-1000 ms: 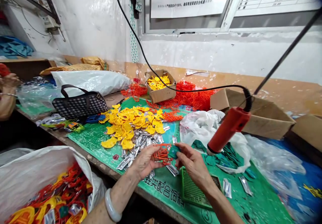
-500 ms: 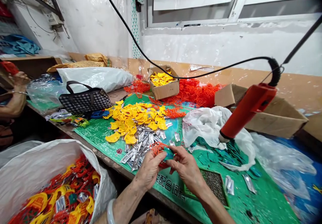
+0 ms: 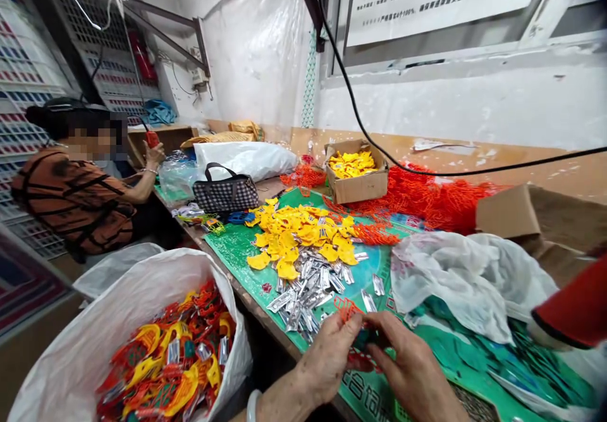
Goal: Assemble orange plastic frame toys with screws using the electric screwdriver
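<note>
Over the table edge, my left hand (image 3: 325,355) is closed on an orange plastic openwork piece (image 3: 348,308), whose upper end sticks out above the thumb. My right hand (image 3: 410,359) meets it from the other side, fingers closed on a dark green piece (image 3: 364,338) set against the orange one. The fingers partly hide both pieces. Just beyond my hands lies a heap of silver metal strips (image 3: 308,292), with a pile of yellow plastic pieces (image 3: 303,235) behind it. At the lower right a tray of small dark parts (image 3: 474,404) is partly covered by my right arm.
An open white sack (image 3: 42,368) of orange and yellow pieces stands at left. At right are a red power screwdriver (image 3: 576,305), a white plastic bag (image 3: 455,270) and green pieces (image 3: 455,346). Behind stand a carton (image 3: 358,188) and a checked bag (image 3: 225,194). A co-worker (image 3: 80,188) sits left.
My view has swung left, so the scene shifts right and the co-worker comes into view. Both hands stay together on the orange and green pieces, with the right fingers curled further over the green one.
</note>
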### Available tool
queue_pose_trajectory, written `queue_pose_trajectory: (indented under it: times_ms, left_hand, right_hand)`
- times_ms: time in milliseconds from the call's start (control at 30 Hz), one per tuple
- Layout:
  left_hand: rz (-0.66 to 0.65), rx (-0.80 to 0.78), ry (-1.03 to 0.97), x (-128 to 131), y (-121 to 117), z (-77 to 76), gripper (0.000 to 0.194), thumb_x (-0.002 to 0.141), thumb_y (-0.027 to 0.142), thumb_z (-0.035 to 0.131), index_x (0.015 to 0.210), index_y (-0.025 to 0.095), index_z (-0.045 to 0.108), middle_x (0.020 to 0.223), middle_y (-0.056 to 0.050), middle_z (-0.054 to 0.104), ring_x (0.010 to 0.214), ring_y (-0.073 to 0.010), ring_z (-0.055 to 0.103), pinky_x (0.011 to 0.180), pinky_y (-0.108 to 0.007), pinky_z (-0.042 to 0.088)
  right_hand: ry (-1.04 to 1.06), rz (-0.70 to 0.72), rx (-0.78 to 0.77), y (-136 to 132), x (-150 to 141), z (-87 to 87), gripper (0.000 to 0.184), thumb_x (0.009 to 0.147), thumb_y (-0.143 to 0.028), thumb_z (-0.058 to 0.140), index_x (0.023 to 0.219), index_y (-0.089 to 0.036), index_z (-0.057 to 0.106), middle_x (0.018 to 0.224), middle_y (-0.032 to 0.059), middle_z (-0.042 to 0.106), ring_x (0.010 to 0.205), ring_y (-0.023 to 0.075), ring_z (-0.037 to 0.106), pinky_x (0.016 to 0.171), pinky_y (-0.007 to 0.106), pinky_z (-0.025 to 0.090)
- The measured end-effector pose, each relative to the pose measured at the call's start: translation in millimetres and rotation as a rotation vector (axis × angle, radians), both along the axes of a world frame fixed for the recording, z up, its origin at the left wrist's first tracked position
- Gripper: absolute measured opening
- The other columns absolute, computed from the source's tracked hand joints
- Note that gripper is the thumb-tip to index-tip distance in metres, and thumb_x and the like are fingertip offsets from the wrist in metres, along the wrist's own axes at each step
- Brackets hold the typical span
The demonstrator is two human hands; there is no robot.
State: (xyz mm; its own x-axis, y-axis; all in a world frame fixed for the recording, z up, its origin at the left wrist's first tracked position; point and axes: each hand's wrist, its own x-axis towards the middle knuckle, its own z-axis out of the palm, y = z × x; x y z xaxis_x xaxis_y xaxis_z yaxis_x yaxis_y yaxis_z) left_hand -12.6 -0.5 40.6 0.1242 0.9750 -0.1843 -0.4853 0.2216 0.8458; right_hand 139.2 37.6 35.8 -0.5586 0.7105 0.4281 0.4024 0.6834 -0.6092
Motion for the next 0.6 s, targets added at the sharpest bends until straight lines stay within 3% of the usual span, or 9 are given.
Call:
queue_pose_trajectory:
  times_ms: [133,267,433,600]
  left_hand:
    - [0.116,0.011,-0.217,9.1,-2.4,-7.9,0.029,0.082,0.044,0.069,0.093,0.017,0.068,0.091,-0.006,0.068,0.081,-0.0173,0.061,0.067,-0.026,0.048]
    - [0.201,0.046,-0.354,12.8,-1.2,-8.5,0.021,0.080,0.034,0.073,0.090,0.016,0.069,0.083,-0.004,0.068,0.076,-0.0144,0.061,0.073,-0.025,0.046]
    - [0.244,0.025,-0.417,13.8,-0.3,-9.6,0.016,0.076,0.028,0.076,0.084,0.015,0.070,0.076,-0.002,0.065,0.072,-0.0134,0.059,0.069,-0.024,0.044]
    - [0.269,0.028,-0.410,16.8,-1.4,-13.3,0.019,0.075,0.027,0.075,0.088,0.014,0.071,0.080,-0.004,0.068,0.074,-0.0154,0.061,0.071,-0.026,0.046]
  right_hand:
    - [0.077,-0.059,0.190,-5.7,-11.4,-15.1,0.038,0.084,-0.007,0.051,0.117,-0.023,0.060,0.105,0.0064,0.069,0.097,0.0174,0.069,0.082,0.027,0.059]
    - [0.140,-0.232,0.296,-15.3,-25.0,-35.2,0.029,0.091,-0.023,0.053,0.120,-0.023,0.059,0.116,0.0115,0.064,0.105,0.0234,0.065,0.081,0.034,0.059]
    - [0.062,-0.391,0.394,-18.3,-28.5,-55.4,0.032,0.093,-0.042,0.049,0.116,-0.023,0.062,0.111,0.0153,0.064,0.099,0.0313,0.064,0.077,0.047,0.055]
    - [-0.050,-0.384,0.565,-18.1,-23.6,-58.4,0.032,0.091,-0.039,0.055,0.116,-0.020,0.062,0.106,0.0163,0.066,0.091,0.0299,0.066,0.070,0.043,0.055]
